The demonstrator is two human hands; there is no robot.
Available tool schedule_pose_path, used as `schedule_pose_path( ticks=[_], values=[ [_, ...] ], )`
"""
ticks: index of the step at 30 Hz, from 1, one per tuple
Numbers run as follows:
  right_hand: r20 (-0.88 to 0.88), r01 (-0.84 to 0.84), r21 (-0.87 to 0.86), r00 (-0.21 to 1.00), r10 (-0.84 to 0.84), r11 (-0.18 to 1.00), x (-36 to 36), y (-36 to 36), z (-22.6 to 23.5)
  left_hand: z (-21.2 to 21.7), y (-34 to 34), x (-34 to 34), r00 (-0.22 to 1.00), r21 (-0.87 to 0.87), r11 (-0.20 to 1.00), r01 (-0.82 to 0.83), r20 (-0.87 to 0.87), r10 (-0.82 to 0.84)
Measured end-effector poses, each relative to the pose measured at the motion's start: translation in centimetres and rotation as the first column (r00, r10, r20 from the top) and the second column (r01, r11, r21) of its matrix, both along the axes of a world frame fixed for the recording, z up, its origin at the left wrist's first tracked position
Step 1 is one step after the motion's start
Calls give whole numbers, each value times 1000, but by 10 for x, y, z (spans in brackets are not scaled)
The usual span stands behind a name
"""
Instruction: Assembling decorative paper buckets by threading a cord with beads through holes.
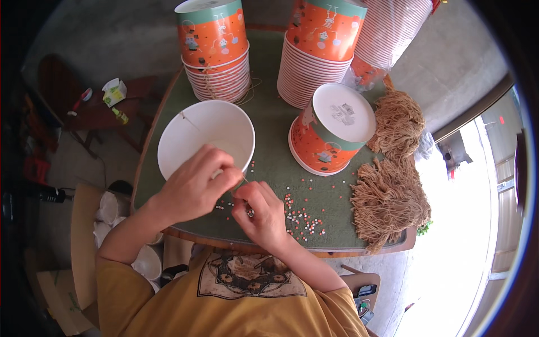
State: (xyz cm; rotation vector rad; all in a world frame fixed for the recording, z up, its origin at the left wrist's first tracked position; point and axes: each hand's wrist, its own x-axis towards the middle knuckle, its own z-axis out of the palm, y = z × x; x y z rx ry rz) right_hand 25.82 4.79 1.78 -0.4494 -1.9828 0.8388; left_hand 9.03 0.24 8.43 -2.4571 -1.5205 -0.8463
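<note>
A white-lined paper bucket [174,140] lies tipped on the table, its mouth facing me, with a thin cord [191,121] showing at its upper left inside wall. My left hand [196,182] is in front of the bucket's near rim, thumb and fingers pinching a tan cord. Just to its right, my right hand [259,216] is closed, fingertips on the same cord; the rest is hidden by my fingers. Small orange and white beads [303,219] are scattered beside my right hand. Bunches of tan cord [390,202] lie at the table's right edge.
Two stacks of orange paper buckets [222,48] [320,62] stand at the back, with a plastic-wrapped stack [390,28] behind right. An upside-down bucket [331,132] is right of centre. Cardboard boxes [84,247] with white buckets sit lower left. A wooden bench [112,106] holds tissues.
</note>
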Motion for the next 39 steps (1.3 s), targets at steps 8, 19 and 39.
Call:
schedule_pose_path(
  ticks=[8, 19, 39],
  values=[
    [37, 133, 364, 987, -157, 922, 18, -12, 0, -35, -70, 28, 922, 78, 965, -249, 325, 211],
    [176, -19, 459, 982, -70, 888, 13, -27, -4, -34, -60, 51, -45, -563, 815, 134, 818, 573],
    [244, -214, 301, 959, 142, 929, 7, -10, 10, -33, -31, 31, -181, -531, 847, -38, 837, 517]
  ],
)
